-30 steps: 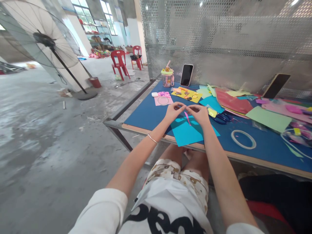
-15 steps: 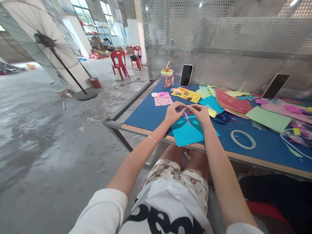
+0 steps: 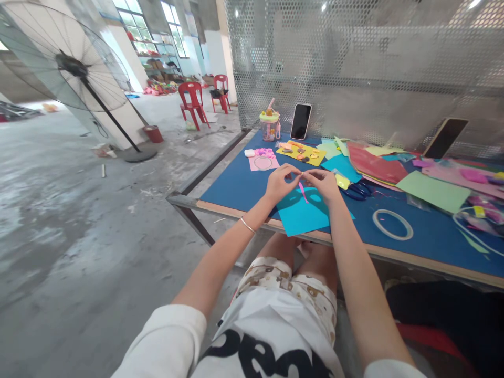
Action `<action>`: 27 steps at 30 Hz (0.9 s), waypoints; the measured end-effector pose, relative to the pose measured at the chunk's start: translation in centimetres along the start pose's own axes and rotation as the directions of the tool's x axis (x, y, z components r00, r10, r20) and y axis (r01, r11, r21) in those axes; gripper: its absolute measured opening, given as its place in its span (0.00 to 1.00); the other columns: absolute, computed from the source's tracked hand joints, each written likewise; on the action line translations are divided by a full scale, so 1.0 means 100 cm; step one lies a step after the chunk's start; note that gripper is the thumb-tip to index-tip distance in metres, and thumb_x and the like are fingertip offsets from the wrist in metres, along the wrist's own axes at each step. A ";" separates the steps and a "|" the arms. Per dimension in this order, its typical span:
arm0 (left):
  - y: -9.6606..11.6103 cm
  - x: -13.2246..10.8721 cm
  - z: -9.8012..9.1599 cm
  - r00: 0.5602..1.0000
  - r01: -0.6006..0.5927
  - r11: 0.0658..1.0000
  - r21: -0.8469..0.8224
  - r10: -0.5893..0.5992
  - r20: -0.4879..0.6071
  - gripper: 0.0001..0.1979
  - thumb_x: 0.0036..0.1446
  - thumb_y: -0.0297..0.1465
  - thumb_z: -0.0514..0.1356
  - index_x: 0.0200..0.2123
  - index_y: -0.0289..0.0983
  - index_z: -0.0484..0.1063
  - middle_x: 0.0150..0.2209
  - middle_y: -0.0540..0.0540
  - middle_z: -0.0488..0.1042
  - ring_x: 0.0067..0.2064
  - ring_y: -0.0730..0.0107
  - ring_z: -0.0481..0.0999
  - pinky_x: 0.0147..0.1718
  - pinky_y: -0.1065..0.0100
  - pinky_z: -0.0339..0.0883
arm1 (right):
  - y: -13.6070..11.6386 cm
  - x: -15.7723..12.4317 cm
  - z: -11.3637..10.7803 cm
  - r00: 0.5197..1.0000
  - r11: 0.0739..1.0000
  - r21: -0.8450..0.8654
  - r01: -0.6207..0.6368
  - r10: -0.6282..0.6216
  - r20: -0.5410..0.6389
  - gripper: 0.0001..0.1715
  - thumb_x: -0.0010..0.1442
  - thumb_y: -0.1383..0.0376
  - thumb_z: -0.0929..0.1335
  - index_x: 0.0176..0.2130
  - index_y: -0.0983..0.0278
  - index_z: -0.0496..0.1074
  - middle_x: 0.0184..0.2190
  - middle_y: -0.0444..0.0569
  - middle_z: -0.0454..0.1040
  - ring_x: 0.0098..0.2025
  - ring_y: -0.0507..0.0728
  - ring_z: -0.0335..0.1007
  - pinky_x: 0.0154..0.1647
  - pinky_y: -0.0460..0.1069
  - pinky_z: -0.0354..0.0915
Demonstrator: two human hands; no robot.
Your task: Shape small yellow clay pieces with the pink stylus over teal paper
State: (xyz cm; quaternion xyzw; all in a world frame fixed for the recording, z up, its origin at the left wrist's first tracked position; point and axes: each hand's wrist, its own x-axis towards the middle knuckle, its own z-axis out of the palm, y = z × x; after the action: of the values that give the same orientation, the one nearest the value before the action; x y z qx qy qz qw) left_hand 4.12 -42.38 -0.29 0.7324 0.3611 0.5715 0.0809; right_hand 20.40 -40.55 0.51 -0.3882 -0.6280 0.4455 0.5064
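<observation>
Over a bright blue sheet (image 3: 301,220) near the table's front edge, my left hand (image 3: 282,181) and my right hand (image 3: 321,182) meet at the fingertips. Both are closed in a pinch at the upper end of a narrow pink strip (image 3: 303,192). The strip dangles below the fingers, its lower end over the sheet. A tiny pale bit shows between the fingertips, too small to name. Right of my right hand lie dark-blue-handled scissors (image 3: 357,191) and a yellow piece (image 3: 342,181).
Behind my hands are a pink card (image 3: 263,164) with small purple pieces and a yellow card (image 3: 293,152) bearing small shapes. A lidded cup (image 3: 270,127) and a phone (image 3: 301,122) stand at the back. A tape ring (image 3: 392,225) and a red sheet (image 3: 376,164) lie to the right.
Both hands stay in the same place, with only a slight shift of the fingertips. The pale bit between them shows less than before.
</observation>
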 end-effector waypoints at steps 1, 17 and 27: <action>0.000 0.000 0.000 1.000 -0.003 1.000 0.007 0.003 0.001 0.08 0.56 0.35 0.59 0.32 0.36 0.74 0.33 0.46 0.73 0.30 0.74 0.68 0.31 0.71 0.63 | 0.000 0.000 0.000 1.000 1.000 0.001 -0.012 0.012 0.003 0.19 0.42 0.53 0.75 0.31 0.63 0.78 0.27 0.47 0.78 0.28 0.54 0.74 0.33 0.50 0.71; -0.001 0.001 0.001 1.000 0.021 0.998 -0.054 -0.021 0.015 0.09 0.55 0.31 0.58 0.39 0.37 0.72 0.34 0.46 0.72 0.29 0.75 0.67 0.30 0.71 0.63 | -0.002 0.000 -0.007 0.997 0.999 -0.004 -0.052 0.052 0.051 0.21 0.41 0.51 0.75 0.30 0.63 0.78 0.26 0.48 0.78 0.29 0.55 0.73 0.33 0.49 0.70; -0.005 0.002 0.002 0.997 0.073 0.995 -0.071 -0.073 -0.006 0.10 0.55 0.37 0.60 0.33 0.36 0.73 0.32 0.47 0.73 0.28 0.75 0.67 0.29 0.71 0.63 | 0.002 0.002 -0.005 0.997 0.997 0.036 -0.072 0.070 0.043 0.23 0.39 0.50 0.76 0.32 0.63 0.78 0.27 0.48 0.78 0.30 0.56 0.75 0.36 0.52 0.72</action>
State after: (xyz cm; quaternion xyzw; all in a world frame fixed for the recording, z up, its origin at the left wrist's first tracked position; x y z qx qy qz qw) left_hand 4.08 -41.88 -0.44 0.7130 0.3675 0.5836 0.1261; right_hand 20.87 -40.21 0.38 -0.3914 -0.6155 0.4830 0.4845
